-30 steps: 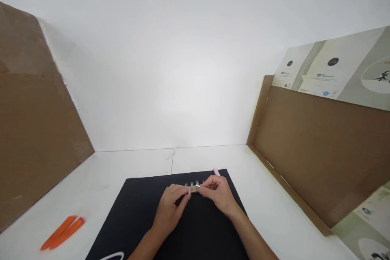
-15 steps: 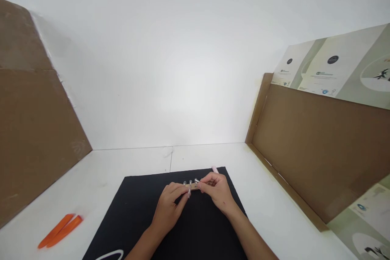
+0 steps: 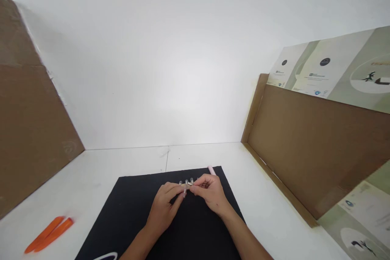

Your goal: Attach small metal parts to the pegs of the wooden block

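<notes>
Both my hands meet near the far edge of a black mat (image 3: 137,215). Between them is a small tan strip (image 3: 184,185), probably card or wood, with several small clear pegs (image 3: 186,181) along its far side. My left hand (image 3: 164,205) pinches its left part, and a clear piece stands below the strip by those fingers. My right hand (image 3: 210,195) grips the right part and hides that end. A pale pink stick (image 3: 211,170) pokes out past the mat's far edge, just beyond my right fingers.
Two orange plastic pry tools (image 3: 48,234) lie on the white table (image 3: 122,162) at the lower left. A white loop (image 3: 105,256) shows at the mat's near edge. Brown cardboard panels (image 3: 33,130) stand at the left, and another (image 3: 307,150) with printed sheets (image 3: 323,69) at the right.
My right hand has closed in leftward over the strip, hiding more of its right end. The whole scene has drifted left and slightly up in the view.
</notes>
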Demonstrator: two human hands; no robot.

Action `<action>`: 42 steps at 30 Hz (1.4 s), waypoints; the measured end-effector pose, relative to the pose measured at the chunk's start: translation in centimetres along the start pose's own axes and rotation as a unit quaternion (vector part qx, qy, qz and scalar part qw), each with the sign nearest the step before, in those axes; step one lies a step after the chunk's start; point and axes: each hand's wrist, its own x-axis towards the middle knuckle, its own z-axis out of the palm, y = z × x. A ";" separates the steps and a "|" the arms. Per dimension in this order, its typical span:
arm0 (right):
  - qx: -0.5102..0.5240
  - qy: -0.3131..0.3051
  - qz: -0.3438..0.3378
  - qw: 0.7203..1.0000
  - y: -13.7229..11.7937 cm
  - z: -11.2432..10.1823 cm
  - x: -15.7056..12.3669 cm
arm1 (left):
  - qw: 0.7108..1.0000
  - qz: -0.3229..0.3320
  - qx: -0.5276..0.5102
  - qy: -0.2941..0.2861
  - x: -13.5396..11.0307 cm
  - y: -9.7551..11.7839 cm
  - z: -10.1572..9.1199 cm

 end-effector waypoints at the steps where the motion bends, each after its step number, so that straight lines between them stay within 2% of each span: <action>1: -0.008 0.015 -0.003 1.000 -0.1 -0.1 0.1 | 1.000 0.000 0.002 0.000 0.0 0.0 0.0; 3: -0.016 0.017 0.003 1.000 -0.2 -0.4 0.2 | 1.000 0.000 0.005 -0.001 0.0 0.1 0.0; 9: 0.010 -0.108 0.046 0.993 -0.3 0.1 -0.7 | 1.000 0.003 -0.001 0.010 -0.1 -0.3 0.0; 11: 0.014 -0.119 0.048 0.992 -0.4 0.5 -0.9 | 1.000 0.012 -0.005 0.019 -0.1 -0.5 0.0; 18: 0.033 -0.009 0.026 0.999 -0.6 0.5 -0.1 | 1.000 0.018 0.004 0.011 0.1 -0.4 0.0; 22: 0.033 0.006 0.025 0.999 -0.5 0.2 0.1 | 1.000 0.019 0.005 0.011 0.0 -0.6 0.1; 24: 0.042 -0.013 0.035 0.998 -0.5 0.2 0.0 | 1.000 0.018 0.005 0.015 -0.1 -0.8 0.2; 27: 0.043 -0.074 0.056 0.995 -0.6 0.1 -0.4 | 0.999 0.024 0.001 0.030 -0.1 -0.9 0.1; 29: 0.035 -0.117 0.069 0.990 -0.8 0.0 -0.6 | 0.999 0.023 0.000 0.029 -0.1 -0.9 0.0; 31: 0.034 -0.134 0.076 0.988 -0.9 0.1 -0.8 | 1.000 0.018 0.003 0.021 -0.1 -0.9 0.0; 34: 0.048 -0.107 0.066 0.991 -1.0 0.3 -0.7 | 1.000 0.020 0.005 0.017 -0.1 -0.8 0.0; 40: 0.048 0.009 0.011 0.999 -0.7 0.1 0.2 | 1.000 0.027 0.013 0.005 -0.1 -0.9 0.2; 42: 0.033 0.027 0.001 0.999 -0.6 -0.1 0.4 | 1.000 0.025 0.013 0.006 -0.2 -0.9 0.2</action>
